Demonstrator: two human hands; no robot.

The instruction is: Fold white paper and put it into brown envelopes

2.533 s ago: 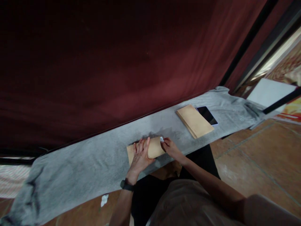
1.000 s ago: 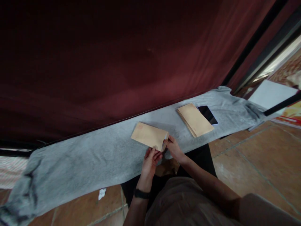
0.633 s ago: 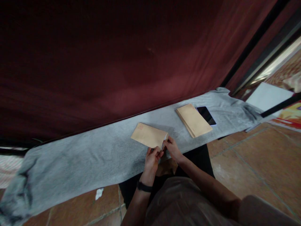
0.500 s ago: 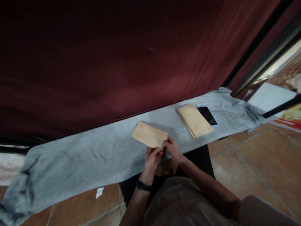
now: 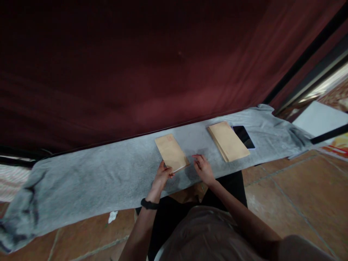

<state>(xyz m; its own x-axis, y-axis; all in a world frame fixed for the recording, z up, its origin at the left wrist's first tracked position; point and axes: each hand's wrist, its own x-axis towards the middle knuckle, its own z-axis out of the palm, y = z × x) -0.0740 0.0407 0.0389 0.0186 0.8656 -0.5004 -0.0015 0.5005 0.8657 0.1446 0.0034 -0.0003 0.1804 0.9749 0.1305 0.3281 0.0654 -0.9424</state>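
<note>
A tan envelope (image 5: 172,151) is tilted over the grey cloth (image 5: 108,177), its reddish mark at the far end. My left hand (image 5: 162,174) grips the envelope by its near left corner. Just right of the envelope is my right hand (image 5: 203,169), index finger extended and apart from the others, holding nothing and not touching the envelope. A stack of tan envelopes (image 5: 229,142) lies on the cloth to the right. Beside that stack rests a dark-screened phone (image 5: 244,136).
A dark red curtain (image 5: 152,90) hangs along the far edge of the cloth. At the right are a black bar (image 5: 330,133) and a white board (image 5: 320,117). A crumpled white scrap (image 5: 112,216) lies on the tiled floor.
The envelope has turned so its far end points more away from me. My right hand has let go of it and moved right; my left hand has shifted left, still gripping it.
</note>
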